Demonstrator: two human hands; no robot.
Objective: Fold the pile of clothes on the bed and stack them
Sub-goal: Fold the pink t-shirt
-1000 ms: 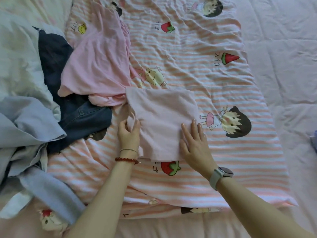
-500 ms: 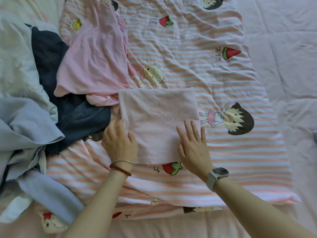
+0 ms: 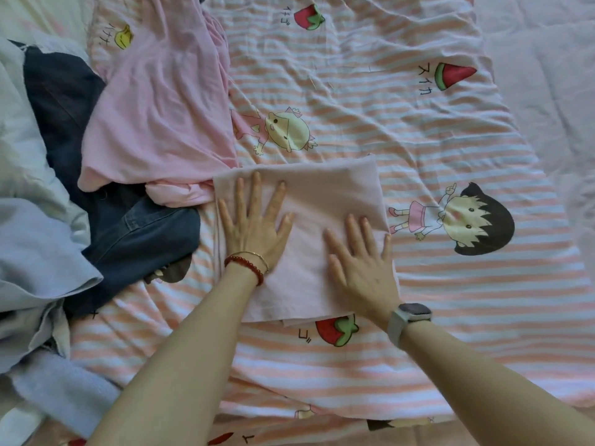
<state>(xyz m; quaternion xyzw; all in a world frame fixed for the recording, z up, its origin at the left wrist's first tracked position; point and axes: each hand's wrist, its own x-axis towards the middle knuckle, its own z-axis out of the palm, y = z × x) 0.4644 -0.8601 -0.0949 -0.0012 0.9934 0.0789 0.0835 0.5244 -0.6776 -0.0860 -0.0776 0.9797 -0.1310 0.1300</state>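
At the frame's centre, my left hand [image 3: 254,226] and right hand [image 3: 362,262] press flat, fingers spread, on a folded pale pink garment [image 3: 322,194]. Unfolded clothes [image 3: 128,156] lie heaped at left on the bed [image 3: 450,317].

Home bedroom: pink-and-white striped cartoon-print cotton bedsheet [image 3: 418,149] over bed, unfolded clothes heap [image 3: 96,175] at 9 o'clock.
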